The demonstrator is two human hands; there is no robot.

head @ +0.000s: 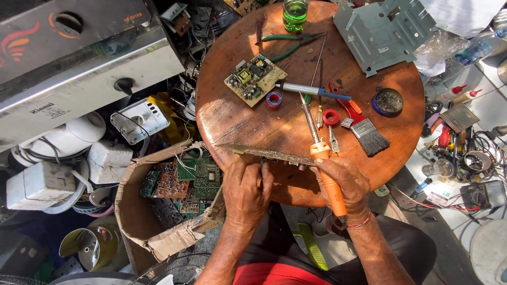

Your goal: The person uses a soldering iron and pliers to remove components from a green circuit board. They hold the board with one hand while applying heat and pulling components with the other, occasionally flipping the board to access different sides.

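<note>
at the table [253, 121] edge, my left hand [246, 192] grips a circuit board [269, 153] held on edge. my right hand [343, 182] clasps an orange soldering iron [323, 163].

On the round table [237, 121], a small circuit board [255, 79] lies left of the brush [366, 132], pliers [288, 45] behind

Beyond the fingers, on the round wooden table [248, 124]: small circuit board [255, 79], green-handled pliers [288, 45], paintbrush [364, 130], red tape roll [331, 117]. Left of the fingers, cardboard box [140, 221] of green boards.
</note>
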